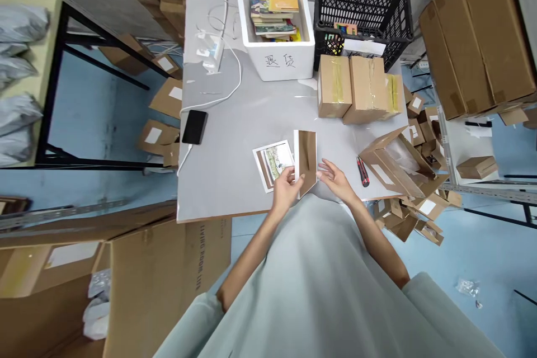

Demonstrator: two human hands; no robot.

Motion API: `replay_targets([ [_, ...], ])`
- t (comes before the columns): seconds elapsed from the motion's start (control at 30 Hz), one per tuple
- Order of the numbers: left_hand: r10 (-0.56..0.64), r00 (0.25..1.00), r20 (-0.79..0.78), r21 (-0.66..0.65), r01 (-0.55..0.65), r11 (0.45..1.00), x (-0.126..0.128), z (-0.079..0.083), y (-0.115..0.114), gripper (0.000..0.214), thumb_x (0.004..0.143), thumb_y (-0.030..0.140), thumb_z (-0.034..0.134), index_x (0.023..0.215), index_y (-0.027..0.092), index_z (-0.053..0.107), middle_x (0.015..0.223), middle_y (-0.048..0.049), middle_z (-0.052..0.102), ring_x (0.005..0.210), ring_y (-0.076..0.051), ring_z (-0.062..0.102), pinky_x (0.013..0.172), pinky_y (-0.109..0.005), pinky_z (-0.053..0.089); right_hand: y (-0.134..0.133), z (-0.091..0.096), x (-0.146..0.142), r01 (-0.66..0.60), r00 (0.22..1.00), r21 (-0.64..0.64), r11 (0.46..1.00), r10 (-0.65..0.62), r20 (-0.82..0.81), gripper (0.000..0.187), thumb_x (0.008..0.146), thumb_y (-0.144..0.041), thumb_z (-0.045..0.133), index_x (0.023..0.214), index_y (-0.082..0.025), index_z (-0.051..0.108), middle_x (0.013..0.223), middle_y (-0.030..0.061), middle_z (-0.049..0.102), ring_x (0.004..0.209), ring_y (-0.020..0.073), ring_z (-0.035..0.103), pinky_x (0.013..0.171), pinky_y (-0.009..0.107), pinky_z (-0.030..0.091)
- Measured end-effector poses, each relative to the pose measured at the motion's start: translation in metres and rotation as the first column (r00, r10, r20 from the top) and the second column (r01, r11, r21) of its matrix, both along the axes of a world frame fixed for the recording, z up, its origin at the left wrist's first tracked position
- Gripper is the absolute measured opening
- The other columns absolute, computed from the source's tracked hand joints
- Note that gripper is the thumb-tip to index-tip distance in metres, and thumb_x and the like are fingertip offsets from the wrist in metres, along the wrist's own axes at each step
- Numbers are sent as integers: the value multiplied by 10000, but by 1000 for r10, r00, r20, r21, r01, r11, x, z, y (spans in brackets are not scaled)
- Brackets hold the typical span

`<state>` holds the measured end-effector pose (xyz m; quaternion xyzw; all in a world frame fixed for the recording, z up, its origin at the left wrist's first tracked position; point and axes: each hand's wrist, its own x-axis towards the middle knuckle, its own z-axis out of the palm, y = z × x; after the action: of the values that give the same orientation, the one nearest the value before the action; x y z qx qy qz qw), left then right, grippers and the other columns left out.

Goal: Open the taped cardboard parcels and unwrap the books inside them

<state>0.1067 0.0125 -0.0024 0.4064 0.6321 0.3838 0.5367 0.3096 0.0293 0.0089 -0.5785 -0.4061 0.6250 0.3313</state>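
Observation:
My left hand [286,190] grips the lower left edge of a brown panel with a white border [308,156], which stands tilted near the table's front edge. Its kind is not clear. Close by its right edge is my right hand [338,180], fingers apart; whether a fingertip touches the edge I cannot tell. Left of the panel, a white-bordered flat piece [262,165] lies on the table with a printed picture [276,159] on it, partly covered by my left hand. A red and black utility knife [363,172] lies to the right of my right hand.
On the grey table [226,168] are a phone [194,127] with its cable, a power strip [213,53], a white foam box [279,61] of books, a black crate [363,5], taped cartons [364,89] and an open carton [388,165]. A large cardboard box [168,285] stands lower left.

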Motion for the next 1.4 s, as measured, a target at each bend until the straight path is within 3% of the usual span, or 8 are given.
replay_targets([
  [0.2, -180, 887, -425, 295, 324, 899, 38, 33, -19, 408, 1044, 308, 628, 1447, 252, 647, 1393, -107, 751, 1256, -263, 738, 1087, -430, 625, -7, 25, -20, 203, 973, 56, 978, -195, -125, 835, 828, -656, 874, 1508, -247, 612, 1587, 152, 646, 1326, 303, 720, 1126, 441, 627],
  [0.4, -279, 739, -613, 305, 547, 780, 43, 48, -33, 603, 1109, 349, 576, 1694, 275, 450, 1595, -154, 621, 1473, -317, 624, 1231, -486, 549, -9, 35, -3, 269, 956, 65, 961, -259, -139, 680, 836, -606, 866, 1371, -252, 641, 1394, 120, 765, 1304, 299, 738, 1107, 424, 635],
  [0.67, -274, 651, -708, 329, 647, 688, 57, 58, -35, 635, 1104, 307, 581, 1715, 244, 421, 1578, -206, 618, 1419, -355, 651, 1150, -512, 600, -11, 35, 10, 305, 946, 90, 948, -291, -146, 498, 800, -515, 896, 1143, -246, 655, 1165, 81, 816, 1155, 277, 759, 1016, 387, 633],
  [1.03, -266, 706, -656, 489, 666, 564, 54, 71, -39, 487, 1089, 278, 647, 1574, 254, 607, 1548, -161, 686, 1465, -335, 638, 1179, -502, 569, -4, 54, 31, 303, 949, 167, 938, -280, -145, 390, 895, -542, 808, 1131, -250, 704, 1172, 66, 822, 1155, 287, 758, 1080, 428, 591],
  [1.1, -251, 750, -612, 515, 619, 593, 47, 70, -36, 470, 1081, 264, 652, 1551, 277, 629, 1568, -148, 672, 1516, -334, 594, 1229, -527, 529, -4, 56, 34, 295, 952, 180, 938, -273, -139, 418, 888, -558, 827, 1140, -252, 698, 1183, 69, 823, 1158, 292, 760, 1079, 438, 598],
  [1.23, 17, 893, -450, 495, 234, 837, 22, 63, -17, 638, 1015, 398, 767, 1607, 265, 570, 1713, -183, 508, 1630, -381, 442, 1339, -609, 376, -5, 64, 38, 261, 961, 165, 951, -239, -142, 485, 900, -607, 823, 1209, -255, 696, 1241, 77, 823, 1246, 314, 748, 1093, 463, 612],
  [1.33, 76, 985, -155, 261, -34, 965, 0, 57, 1, 881, 903, 541, 875, 1647, 240, 510, 1703, -220, 509, 1530, -387, 563, 1254, -571, 494, -6, 72, 37, 237, 966, 153, 960, -215, -143, 534, 903, -630, 826, 1269, -260, 704, 1272, 77, 823, 1321, 331, 724, 1121, 486, 613],
  [1.4, -1, 994, 105, 78, -7, 997, -11, 56, 8, 867, 854, 588, 903, 1572, 217, 589, 1528, -209, 681, 1353, -359, 708, 1132, -510, 601, -6, 76, 36, 223, 968, 149, 963, -202, -147, 566, 887, -631, 849, 1297, -268, 708, 1269, 74, 828, 1330, 336, 723, 1140, 501, 610],
])
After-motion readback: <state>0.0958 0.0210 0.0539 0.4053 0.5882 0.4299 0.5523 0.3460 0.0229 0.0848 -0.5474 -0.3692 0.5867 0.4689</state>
